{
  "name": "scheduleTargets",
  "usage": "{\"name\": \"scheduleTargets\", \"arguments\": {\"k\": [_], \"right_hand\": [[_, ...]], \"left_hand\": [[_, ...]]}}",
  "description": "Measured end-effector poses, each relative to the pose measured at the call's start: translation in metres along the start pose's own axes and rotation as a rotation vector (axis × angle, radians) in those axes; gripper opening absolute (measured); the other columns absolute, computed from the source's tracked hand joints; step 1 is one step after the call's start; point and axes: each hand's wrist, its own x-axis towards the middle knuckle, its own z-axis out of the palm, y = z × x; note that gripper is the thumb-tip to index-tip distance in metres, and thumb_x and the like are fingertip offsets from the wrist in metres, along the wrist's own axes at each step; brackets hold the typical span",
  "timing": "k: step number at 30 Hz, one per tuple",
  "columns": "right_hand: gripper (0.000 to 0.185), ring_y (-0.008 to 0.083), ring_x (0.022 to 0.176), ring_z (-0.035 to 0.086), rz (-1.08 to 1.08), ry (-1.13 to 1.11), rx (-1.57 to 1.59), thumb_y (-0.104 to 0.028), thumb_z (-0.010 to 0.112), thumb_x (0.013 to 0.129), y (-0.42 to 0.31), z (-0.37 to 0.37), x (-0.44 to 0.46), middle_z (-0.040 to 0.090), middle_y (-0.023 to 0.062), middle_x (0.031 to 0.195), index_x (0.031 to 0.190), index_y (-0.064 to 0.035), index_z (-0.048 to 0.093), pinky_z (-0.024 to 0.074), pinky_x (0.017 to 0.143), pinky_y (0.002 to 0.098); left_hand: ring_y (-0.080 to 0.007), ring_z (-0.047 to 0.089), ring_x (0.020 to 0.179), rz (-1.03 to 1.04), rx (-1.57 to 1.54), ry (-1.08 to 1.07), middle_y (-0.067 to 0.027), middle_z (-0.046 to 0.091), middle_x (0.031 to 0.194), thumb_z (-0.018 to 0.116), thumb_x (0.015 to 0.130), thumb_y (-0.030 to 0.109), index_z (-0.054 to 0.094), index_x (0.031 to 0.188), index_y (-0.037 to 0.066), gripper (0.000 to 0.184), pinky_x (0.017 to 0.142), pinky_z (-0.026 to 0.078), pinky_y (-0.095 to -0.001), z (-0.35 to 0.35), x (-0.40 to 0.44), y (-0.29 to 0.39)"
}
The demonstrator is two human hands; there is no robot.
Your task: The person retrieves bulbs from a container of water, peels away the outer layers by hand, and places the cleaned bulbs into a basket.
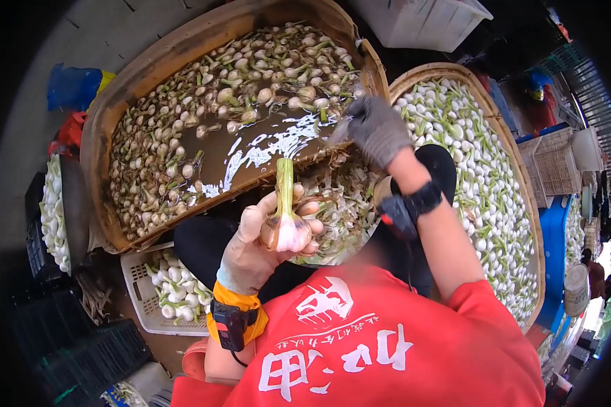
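In the head view, near the middle of the frame, our left hand (243, 249), gloved, has its fingers curled round a garlic bulb (289, 229), stem upright, with loose brown skin (311, 203) beside it. That grip is narrow, closed on the bulb. Our right hand (379, 132), in a grey glove at upper centre right, is blurred near the rim of a tub (100, 149); we cannot tell whether its grip holds anything.

We judge the step in hand to be stripping the outer skin, since the bulb looks partly bared and peelings (343, 216) are heaped just beyond it. The next move would call for a steady left grip while the right pinches away what skin remains, without bruising the bulb. Bulbs in brownish water fill the upper left; cleaner, whiter ones lie in a basket (434, 70) at right and a crate (138, 292) at lower left.
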Motion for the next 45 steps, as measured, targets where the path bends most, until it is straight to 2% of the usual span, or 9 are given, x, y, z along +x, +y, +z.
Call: {"name": "scheduleTargets", "arguments": {"k": [13, 17, 23, 27, 29, 36, 37, 41, 45], "right_hand": [[0.021, 0.0092, 0.066, 0.065, 0.228, -0.507, 0.921, -0.016, 0.067, 0.089, -0.051, -0.007, -0.098, 0.069, 0.0043, 0.081, 0.101, 0.0009, 0.068, 0.0516, 0.060, 0.0227], [0.018, 0.0111, 0.064, 0.065, -0.002, -0.330, 0.528, -0.015, 0.061, 0.094, -0.043, 0.001, -0.103, 0.068, 0.0050, 0.079, 0.100, 0.0011, 0.067, 0.0517, 0.059, 0.0247], [0.017, 0.0122, 0.069, 0.062, -0.021, -0.190, 0.738, -0.014, 0.056, 0.096, -0.021, 0.043, -0.106, 0.065, 0.0062, 0.080, 0.100, 0.0004, 0.064, 0.0507, 0.062, 0.0281], [0.019, 0.0116, 0.074, 0.059, -0.394, -0.181, 0.403, -0.022, 0.059, 0.095, -0.025, 0.005, -0.110, 0.062, 0.0026, 0.086, 0.098, -0.0031, 0.061, 0.0490, 0.068, 0.0269], [0.017, 0.0090, 0.066, 0.056, 0.210, -0.434, 1.011, -0.021, 0.057, 0.097, -0.032, -0.015, -0.126, 0.060, 0.0011, 0.081, 0.093, -0.0046, 0.060, 0.0473, 0.062, 0.0242], [0.018, 0.0034, 0.062, 0.048, 0.207, -0.053, 1.102, -0.018, 0.052, 0.100, -0.017, -0.013, -0.130, 0.057, -0.0040, 0.076, 0.092, -0.0064, 0.062, 0.0406, 0.056, 0.0197], [0.016, 0.0065, 0.065, 0.052, 0.170, 0.065, 1.079, -0.019, 0.056, 0.098, -0.002, -0.011, -0.127, 0.059, -0.0024, 0.075, 0.091, -0.0055, 0.062, 0.0425, 0.058, 0.0212], [0.034, 0.0211, 0.074, 0.063, 0.118, -0.379, 0.206, -0.033, 0.075, 0.082, 0.002, 0.005, -0.102, 0.066, 0.0087, 0.083, 0.096, -0.0037, 0.065, 0.0507, 0.071, 0.0328], [0.058, 0.0195, 0.088, 0.063, 0.063, -0.479, 0.774, -0.043, 0.079, 0.077, -0.027, 0.030, -0.103, 0.068, 0.0099, 0.100, 0.112, 0.0006, 0.064, 0.0504, 0.080, 0.0308]], "left_hand": [[-0.0266, 0.066, 0.092, -0.177, 0.028, -0.074, -0.0158, 0.062, 0.108, 0.066, 0.087, 0.031, 0.052, 0.113, 0.000, 0.043, 0.075, 0.057, -0.0391, 0.007, 0.010, -0.011], [-0.0255, 0.063, 0.089, 0.710, 1.705, 0.229, -0.0112, 0.066, 0.098, 0.072, 0.084, 0.029, 0.064, 0.113, 0.003, 0.040, 0.085, 0.049, -0.0327, 0.015, 0.020, 0.004], [-0.0228, 0.060, 0.080, 0.824, 1.673, 0.375, -0.0075, 0.066, 0.088, 0.063, 0.091, 0.021, 0.067, 0.100, 0.004, 0.019, 0.074, 0.049, -0.0324, 0.003, 0.040, -0.015], [-0.0062, 0.052, 0.068, 0.417, 0.577, 0.557, -0.0020, 0.063, 0.085, 0.044, 0.104, 0.032, 0.061, 0.096, 0.000, 0.037, 0.061, 0.044, -0.0214, -0.044, 0.042, -0.013], [-0.0046, 0.049, 0.064, 0.587, 0.633, 0.664, -0.0018, 0.062, 0.082, 0.044, 0.104, 0.030, 0.061, 0.097, 0.000, 0.036, 0.057, 0.041, -0.0195, -0.069, 0.045, -0.003], [-0.0155, 0.062, 0.084, 0.734, 1.226, 0.833, -0.0060, 0.066, 0.091, 0.047, 0.103, 0.025, 0.063, 0.106, -0.003, 0.032, 0.069, 0.051, -0.0258, -0.121, 0.036, 0.007], [-0.0135, 0.061, 0.078, 0.670, 0.577, 0.852, -0.0055, 0.065, 0.090, 0.045, 0.101, 0.019, 0.063, 0.103, -0.002, 0.027, 0.066, 0.050, -0.0251, -0.122, 0.035, 0.013], [-0.0072, 0.054, 0.061, 0.575, 0.507, 0.737, -0.0011, 0.060, 0.077, 0.047, 0.101, 0.020, 0.063, 0.098, -0.001, 0.026, 0.053, 0.044, -0.0197, -0.067, 0.038, 0.022], [-0.0069, 0.058, 0.059, 0.455, 0.675, 0.592, -0.0072, 0.068, 0.084, 0.060, 0.097, 0.021, 0.064, 0.106, -0.004, 0.027, 0.056, 0.047, -0.0187, -0.001, 0.039, 0.007]]}}
